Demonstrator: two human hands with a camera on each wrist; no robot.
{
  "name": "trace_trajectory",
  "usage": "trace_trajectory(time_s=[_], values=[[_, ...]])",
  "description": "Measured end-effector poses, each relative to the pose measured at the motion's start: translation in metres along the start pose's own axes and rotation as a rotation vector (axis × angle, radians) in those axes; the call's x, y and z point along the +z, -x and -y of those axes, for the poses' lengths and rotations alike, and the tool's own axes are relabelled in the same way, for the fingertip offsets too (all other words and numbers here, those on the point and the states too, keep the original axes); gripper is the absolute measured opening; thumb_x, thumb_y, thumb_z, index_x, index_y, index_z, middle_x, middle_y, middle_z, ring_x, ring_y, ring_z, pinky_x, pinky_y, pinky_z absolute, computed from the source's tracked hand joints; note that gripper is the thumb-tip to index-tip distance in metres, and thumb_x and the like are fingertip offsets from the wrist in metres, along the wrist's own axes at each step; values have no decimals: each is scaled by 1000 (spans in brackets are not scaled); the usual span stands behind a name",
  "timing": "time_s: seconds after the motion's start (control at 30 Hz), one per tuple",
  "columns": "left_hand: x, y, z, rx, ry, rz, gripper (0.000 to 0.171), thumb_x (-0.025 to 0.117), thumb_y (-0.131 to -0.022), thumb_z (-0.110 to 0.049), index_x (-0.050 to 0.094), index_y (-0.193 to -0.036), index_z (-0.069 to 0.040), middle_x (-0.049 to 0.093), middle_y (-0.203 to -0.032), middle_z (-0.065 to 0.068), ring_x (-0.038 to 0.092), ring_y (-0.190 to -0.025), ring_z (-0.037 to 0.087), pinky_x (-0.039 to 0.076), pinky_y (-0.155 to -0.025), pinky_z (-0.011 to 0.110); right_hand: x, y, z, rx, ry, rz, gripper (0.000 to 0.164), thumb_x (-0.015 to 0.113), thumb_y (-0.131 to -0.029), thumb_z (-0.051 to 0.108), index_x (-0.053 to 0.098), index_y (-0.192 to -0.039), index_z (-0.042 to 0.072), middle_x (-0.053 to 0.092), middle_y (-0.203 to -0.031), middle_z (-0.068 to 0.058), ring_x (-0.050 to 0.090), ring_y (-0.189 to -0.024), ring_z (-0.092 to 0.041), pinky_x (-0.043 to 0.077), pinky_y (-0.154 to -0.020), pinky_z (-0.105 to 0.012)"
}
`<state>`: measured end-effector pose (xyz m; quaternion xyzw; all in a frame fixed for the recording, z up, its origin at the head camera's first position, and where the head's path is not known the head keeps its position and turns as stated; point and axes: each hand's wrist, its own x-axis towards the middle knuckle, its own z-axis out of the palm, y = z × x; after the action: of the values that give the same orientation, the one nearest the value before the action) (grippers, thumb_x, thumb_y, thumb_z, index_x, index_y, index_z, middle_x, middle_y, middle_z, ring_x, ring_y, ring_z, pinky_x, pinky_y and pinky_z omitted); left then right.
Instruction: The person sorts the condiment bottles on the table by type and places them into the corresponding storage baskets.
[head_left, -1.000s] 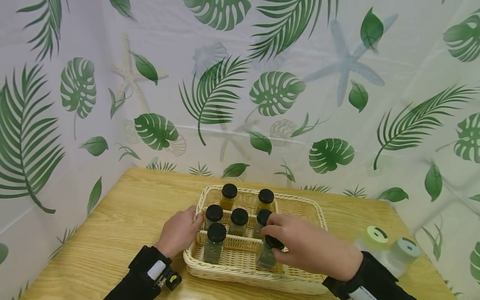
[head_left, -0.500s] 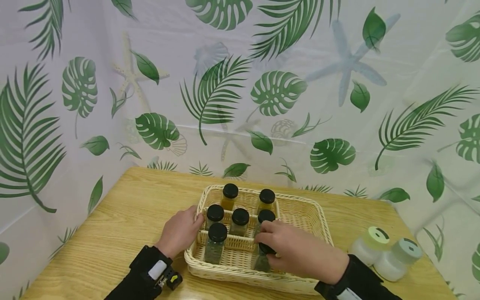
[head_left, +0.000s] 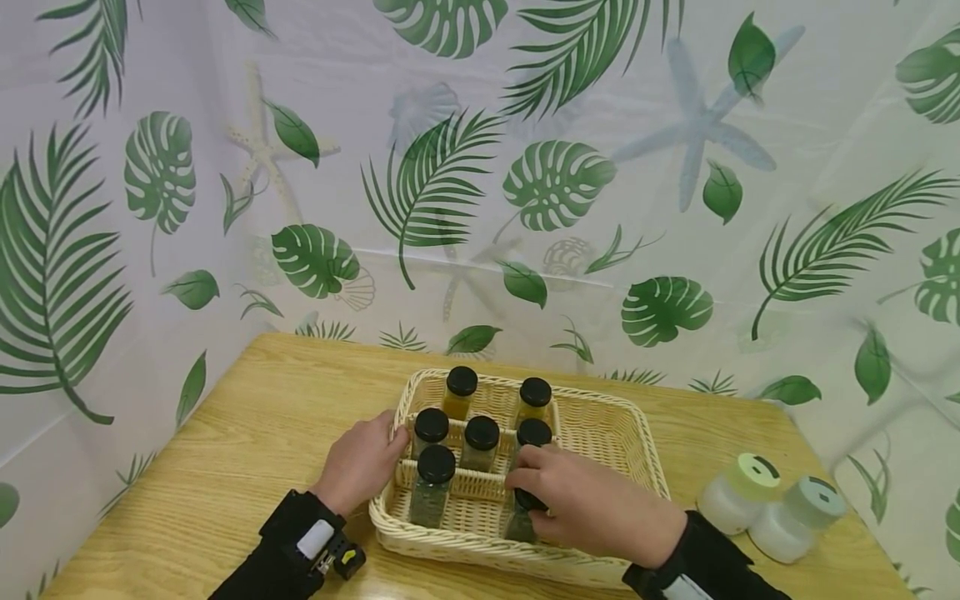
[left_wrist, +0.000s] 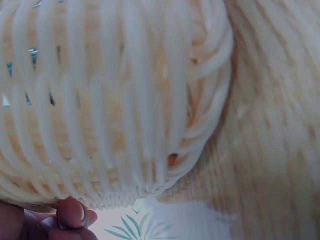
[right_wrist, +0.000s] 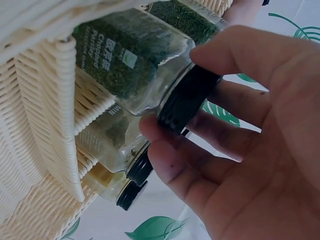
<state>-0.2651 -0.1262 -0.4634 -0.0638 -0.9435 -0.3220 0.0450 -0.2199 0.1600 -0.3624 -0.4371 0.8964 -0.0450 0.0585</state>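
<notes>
A wicker basket (head_left: 480, 552) with dividers stands on the table. My left hand (head_left: 358, 467) holds its left rim; in the left wrist view, the fingertips (left_wrist: 72, 212) show under the woven side. My right hand (head_left: 592, 504) pinches the black lid of a spice jar of chopped parsley (right_wrist: 135, 55), which is in the front compartment, right of another jar of green herbs (head_left: 429, 502). Behind, the middle row has several black-lidded jars, among them a middle jar (head_left: 480, 446). Two jars with yellowish contents, a left one (head_left: 458, 402) and a right one (head_left: 533, 404), stand in the back compartment.
The basket's long right compartment (head_left: 600, 425) lies beside the divided part. Two white containers, one with a yellow lid (head_left: 757, 473) and one with a pale green lid (head_left: 817, 498), stand on the wooden table (head_left: 247, 417) to the right. A leaf-patterned curtain (head_left: 465, 275) hangs behind.
My right hand has shifted left with the parsley jar inside the front compartment, and the jar stands straighter. The left hand has stayed on the rim.
</notes>
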Motion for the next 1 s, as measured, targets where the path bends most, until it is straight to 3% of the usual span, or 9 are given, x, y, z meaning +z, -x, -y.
trace_trajectory(time_s=[0.3, 0.73, 1.0], values=[[-1, 0, -1, -1, -5, -3, 22, 45, -106, -27, 59, -96, -12, 42, -58, -2, 42, -46, 14, 30, -48, 29, 1, 1, 0, 34, -22, -23, 28, 73, -88, 12, 72, -116, 15, 63, -110, 2, 57, -90, -7, 52, -73, -22], [-1, -1, 0, 0, -3, 1, 23, 45, -106, -27, 59, -96, -13, 42, -58, -2, 43, -47, 14, 30, -48, 29, 2, 4, 0, 42, 28, -63, 34, 74, -87, 16, 70, -122, 19, 67, -111, 3, 60, -84, -7, 52, -70, -26], [-1, 0, -1, -3, -1, 3, 23, 45, -106, -27, 58, -92, -14, 41, -57, -2, 42, -46, 14, 29, -47, 29, 1, 7, -1, 32, 27, -76, 37, 74, -88, 17, 69, -124, 19, 66, -113, 3, 62, -91, -10, 54, -75, -29]])
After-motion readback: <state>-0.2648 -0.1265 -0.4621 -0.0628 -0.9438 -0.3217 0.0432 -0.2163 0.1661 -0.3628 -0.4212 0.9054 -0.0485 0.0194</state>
